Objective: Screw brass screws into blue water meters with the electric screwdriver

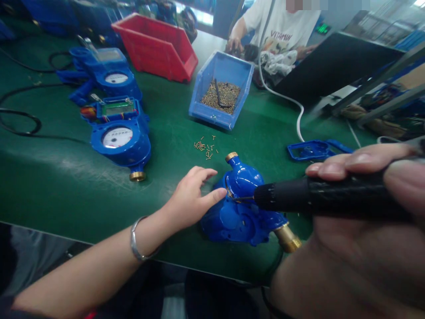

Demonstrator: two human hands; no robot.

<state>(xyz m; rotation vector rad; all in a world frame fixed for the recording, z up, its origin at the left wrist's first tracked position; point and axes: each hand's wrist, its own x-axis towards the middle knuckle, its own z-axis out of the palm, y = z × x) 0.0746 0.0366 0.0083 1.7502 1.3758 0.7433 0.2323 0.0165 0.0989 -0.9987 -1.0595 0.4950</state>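
Head view: the blue meter (244, 179) sits by the near edge of the bench (169, 110), no dial visible from here. Right hand (358, 252) is wrapped around a black power screwdriver (285, 195), bit up at the meter's rim. Left hand (189, 195) is loosely open, thumb right at the casing; can't tell if it's pressing. I'd call it mid-job: a pile of loose screws (200, 145) lies just beyond, and I can't tell how many are in. Toward the bench's left side, the nearer meter (121, 137) has its circuit board exposed, with the farther meter (116, 77) behind. A blue bin (212, 117) and red bin (156, 62) stand toward the far edge. Driver and right hand block much of the near right corner.
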